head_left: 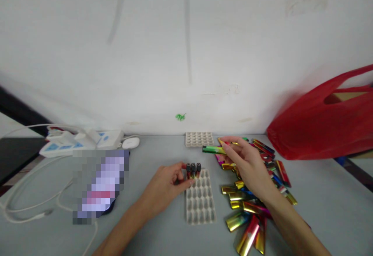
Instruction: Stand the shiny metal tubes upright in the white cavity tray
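Observation:
A white tray point(201, 205) with rows of hollow cells lies in front of me. Three small tubes with black tops point(193, 167) stand in its far row, their lower parts reddish and gold. My left hand point(167, 184) closes at the tray's far left corner, index finger and thumb against the leftmost of these tubes. Between thumb and fingers, my right hand point(246, 162) pinches a shiny green sleeve with a dark end point(214, 149), held sideways above the table; its right end is hidden by the fingers.
Many shiny foil sleeves point(237, 221) in gold, red and blue lie under and beside my right forearm. A second white tray point(199, 139) sits by the wall. A red bag point(314, 128) stands at right; a power strip point(84, 141), cables and a phone point(105, 182) are at left.

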A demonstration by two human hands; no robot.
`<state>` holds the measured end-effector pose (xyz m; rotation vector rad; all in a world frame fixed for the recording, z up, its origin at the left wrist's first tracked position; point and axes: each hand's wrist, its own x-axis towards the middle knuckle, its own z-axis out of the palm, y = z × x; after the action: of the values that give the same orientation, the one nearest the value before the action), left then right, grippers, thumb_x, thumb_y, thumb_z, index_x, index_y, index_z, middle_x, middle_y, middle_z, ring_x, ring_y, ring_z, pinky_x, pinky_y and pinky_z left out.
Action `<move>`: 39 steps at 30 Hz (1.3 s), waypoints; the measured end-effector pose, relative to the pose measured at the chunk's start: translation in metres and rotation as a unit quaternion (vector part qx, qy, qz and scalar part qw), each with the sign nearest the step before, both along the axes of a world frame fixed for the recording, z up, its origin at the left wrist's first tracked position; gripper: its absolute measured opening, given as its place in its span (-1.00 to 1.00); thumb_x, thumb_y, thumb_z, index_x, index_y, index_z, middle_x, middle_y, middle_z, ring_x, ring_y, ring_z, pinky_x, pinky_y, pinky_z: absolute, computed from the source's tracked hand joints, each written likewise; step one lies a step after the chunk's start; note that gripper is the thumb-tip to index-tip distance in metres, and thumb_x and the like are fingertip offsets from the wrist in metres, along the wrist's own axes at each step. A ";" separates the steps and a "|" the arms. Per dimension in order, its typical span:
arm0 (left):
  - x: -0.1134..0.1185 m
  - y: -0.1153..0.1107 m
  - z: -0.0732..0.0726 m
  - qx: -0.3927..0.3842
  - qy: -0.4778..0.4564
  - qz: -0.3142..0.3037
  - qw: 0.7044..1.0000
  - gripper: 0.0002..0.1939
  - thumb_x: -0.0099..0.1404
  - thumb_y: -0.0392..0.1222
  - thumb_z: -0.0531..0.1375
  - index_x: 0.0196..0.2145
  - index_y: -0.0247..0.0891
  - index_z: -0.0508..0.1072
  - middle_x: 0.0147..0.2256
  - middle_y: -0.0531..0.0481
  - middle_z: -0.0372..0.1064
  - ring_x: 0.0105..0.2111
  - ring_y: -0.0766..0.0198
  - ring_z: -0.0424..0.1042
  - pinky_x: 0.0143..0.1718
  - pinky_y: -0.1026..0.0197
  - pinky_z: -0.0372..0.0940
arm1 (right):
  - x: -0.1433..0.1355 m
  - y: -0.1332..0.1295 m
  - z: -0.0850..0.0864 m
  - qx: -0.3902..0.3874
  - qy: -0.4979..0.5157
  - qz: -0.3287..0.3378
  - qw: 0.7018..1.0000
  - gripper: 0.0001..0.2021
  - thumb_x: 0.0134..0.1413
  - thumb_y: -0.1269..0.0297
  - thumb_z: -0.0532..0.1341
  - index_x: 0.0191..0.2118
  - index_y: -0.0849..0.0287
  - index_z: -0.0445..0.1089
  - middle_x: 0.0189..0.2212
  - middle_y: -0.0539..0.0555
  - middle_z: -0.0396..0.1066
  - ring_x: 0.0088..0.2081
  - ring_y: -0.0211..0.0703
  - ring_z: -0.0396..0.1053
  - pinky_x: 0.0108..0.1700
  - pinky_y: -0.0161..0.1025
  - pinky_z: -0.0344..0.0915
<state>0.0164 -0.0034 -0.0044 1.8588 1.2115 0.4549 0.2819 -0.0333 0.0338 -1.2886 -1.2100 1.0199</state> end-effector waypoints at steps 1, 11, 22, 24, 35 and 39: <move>0.000 0.000 0.000 -0.003 -0.001 0.001 1.000 -0.65 0.40 0.14 0.34 -0.31 -0.20 0.48 -0.50 0.18 0.31 -0.48 0.27 0.27 -0.43 0.23 0.05 | 0.000 0.001 0.001 -0.018 0.046 0.010 0.999 -0.54 0.37 -0.10 0.38 0.15 0.14 0.50 -0.34 0.02 0.54 -0.30 -0.08 0.45 -0.25 -0.17 0.31; 0.001 -0.002 0.001 0.015 0.016 0.003 1.000 -0.65 0.42 0.13 0.33 -0.33 -0.19 0.47 -0.50 0.18 0.32 -0.48 0.26 0.28 -0.42 0.22 0.04 | -0.013 -0.008 0.012 -0.120 0.290 0.099 0.944 -0.68 0.15 0.20 0.54 -0.06 0.13 0.50 -0.25 0.08 0.64 -0.29 -0.15 0.53 -0.20 -0.22 0.42; 0.002 -0.002 0.000 0.020 0.015 0.017 1.000 -0.61 0.41 0.14 0.31 -0.40 -0.18 0.39 -0.52 0.19 0.25 -0.49 0.27 0.27 -0.42 0.22 0.04 | -0.022 -0.009 0.003 -0.161 0.316 0.083 0.931 -0.79 0.06 0.32 0.43 -0.16 0.13 0.50 -0.44 -0.01 0.50 -0.52 -0.28 0.29 -0.46 -0.35 0.20; 0.003 -0.003 0.000 0.023 0.011 0.022 0.999 -0.61 0.43 0.15 0.28 -0.38 -0.18 0.39 -0.51 0.19 0.25 -0.48 0.27 0.27 -0.41 0.22 0.03 | -0.023 -0.009 0.004 -0.155 0.325 0.081 0.930 -0.82 0.05 0.32 0.43 -0.20 0.14 0.50 -0.50 -0.06 0.40 -0.52 -0.30 0.21 -0.48 -0.36 0.14; 0.003 -0.001 -0.005 0.010 -0.013 0.058 0.998 -0.60 0.35 0.18 0.35 -0.39 -0.17 0.40 -0.51 0.18 0.33 -0.48 0.24 0.32 -0.42 0.23 0.10 | -0.030 -0.010 -0.002 -0.152 0.353 0.140 0.912 -0.76 0.23 0.09 0.42 -0.24 0.16 0.50 -0.55 -0.11 0.20 -0.53 -0.29 0.08 -0.46 -0.30 0.05; 0.005 -0.002 -0.003 0.009 -0.013 0.076 0.997 -0.64 0.32 0.16 0.38 -0.35 -0.18 0.46 -0.49 0.17 0.41 -0.47 0.23 0.38 -0.41 0.23 0.14 | -0.035 -0.011 -0.002 -0.174 0.371 0.138 0.902 -0.61 0.23 -0.10 0.43 -0.29 0.16 0.48 -0.53 -0.11 0.14 -0.49 -0.26 0.04 -0.44 -0.30 0.08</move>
<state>0.0211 -0.0050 -0.0073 1.7775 1.3393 0.5734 0.2473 -0.0439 0.0313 -0.8404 -0.6298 1.7939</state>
